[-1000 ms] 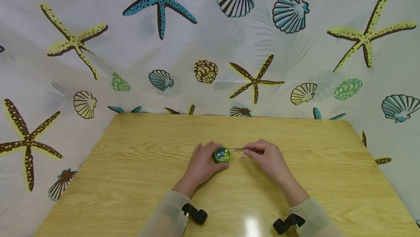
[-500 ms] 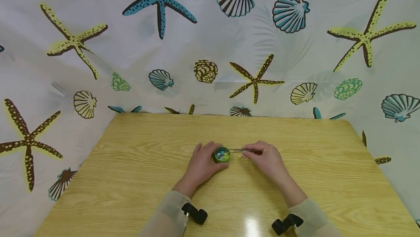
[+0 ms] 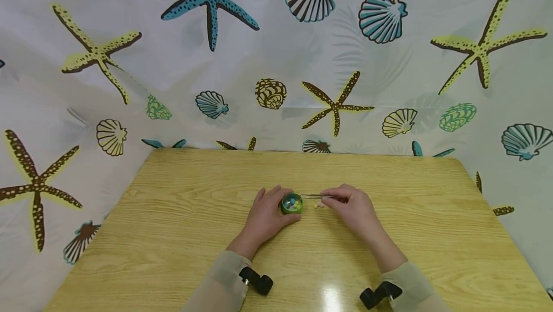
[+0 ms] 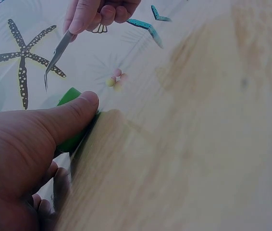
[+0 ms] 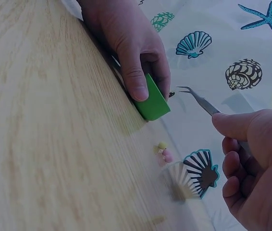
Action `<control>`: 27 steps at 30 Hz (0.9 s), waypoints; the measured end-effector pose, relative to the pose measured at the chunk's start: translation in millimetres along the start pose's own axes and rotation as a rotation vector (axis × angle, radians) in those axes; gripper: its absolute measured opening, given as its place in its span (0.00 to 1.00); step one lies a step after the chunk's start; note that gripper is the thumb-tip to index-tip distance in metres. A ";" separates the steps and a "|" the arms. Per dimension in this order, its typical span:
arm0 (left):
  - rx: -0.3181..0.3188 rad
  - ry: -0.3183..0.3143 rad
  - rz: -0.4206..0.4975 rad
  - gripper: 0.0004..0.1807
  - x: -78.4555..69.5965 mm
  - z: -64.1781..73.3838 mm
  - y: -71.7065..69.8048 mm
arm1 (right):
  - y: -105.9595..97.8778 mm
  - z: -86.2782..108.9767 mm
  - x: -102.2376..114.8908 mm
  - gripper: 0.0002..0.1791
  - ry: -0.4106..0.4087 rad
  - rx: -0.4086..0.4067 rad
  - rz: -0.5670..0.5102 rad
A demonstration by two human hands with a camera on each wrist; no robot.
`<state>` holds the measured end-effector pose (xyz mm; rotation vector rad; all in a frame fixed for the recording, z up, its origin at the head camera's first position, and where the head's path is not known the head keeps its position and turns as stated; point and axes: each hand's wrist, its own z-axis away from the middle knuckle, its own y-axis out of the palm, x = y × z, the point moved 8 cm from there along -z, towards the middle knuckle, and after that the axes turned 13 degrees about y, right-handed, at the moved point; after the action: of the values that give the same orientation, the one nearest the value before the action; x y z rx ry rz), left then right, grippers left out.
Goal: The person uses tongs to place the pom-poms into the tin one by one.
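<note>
A small round green cup (image 3: 294, 213) stands on the table with several blue, yellow and pale beads (image 3: 296, 203) inside. My left hand (image 3: 265, 213) holds it from the left, thumb in front and fingers round the far side. My right hand (image 3: 353, 208) pinches fine metal tweezers (image 3: 318, 196) between thumb and fingers. In the right wrist view, the bent tips of the tweezers (image 5: 201, 100) are slightly apart with nothing between them, above and beside the green cup (image 5: 154, 103). Several loose beads, yellow and pink (image 3: 318, 205), lie on the table below the tweezers.
The wooden table (image 3: 194, 182) spreads around both hands. A white cloth (image 3: 242, 67) printed with starfish and shells hangs behind it and along its sides. Black camera mounts sit on both sleeves (image 3: 229, 273).
A second ago the tweezers carried a yellow bead over the cup's rim. They dipped left into the cup, then drew back right without the bead. My left hand stayed still.
</note>
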<state>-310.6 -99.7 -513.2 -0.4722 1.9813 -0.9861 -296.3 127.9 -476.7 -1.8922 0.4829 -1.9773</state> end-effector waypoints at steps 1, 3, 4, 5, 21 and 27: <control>0.001 -0.002 -0.002 0.38 0.1 -0.2 0.0 | -1.6 0.4 -0.1 0.08 -0.001 -0.001 -0.002; 0.000 -0.002 -0.004 0.38 -0.5 -0.4 -0.4 | -4.9 1.1 -0.1 0.08 -0.004 -0.006 -0.007; 0.001 -0.003 -0.007 0.38 -0.4 -0.6 -0.5 | -6.5 1.4 -0.6 0.08 -0.004 -0.006 -0.011; 0.003 -0.005 -0.009 0.39 -0.3 -0.8 -0.3 | -8.0 1.6 -1.4 0.08 -0.005 -0.007 -0.013; -0.001 0.003 -0.004 0.39 0.0 -1.1 0.8 | -29.2 4.2 -21.0 0.09 0.023 -0.020 -0.032; 0.001 0.001 -0.007 0.38 -0.8 -1.0 0.7 | -34.8 5.5 -29.8 0.09 0.039 -0.023 -0.028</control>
<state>-310.9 -98.2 -513.0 -0.4778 1.9814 -0.9922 -290.5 172.8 -485.9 -1.8874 0.4936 -2.0383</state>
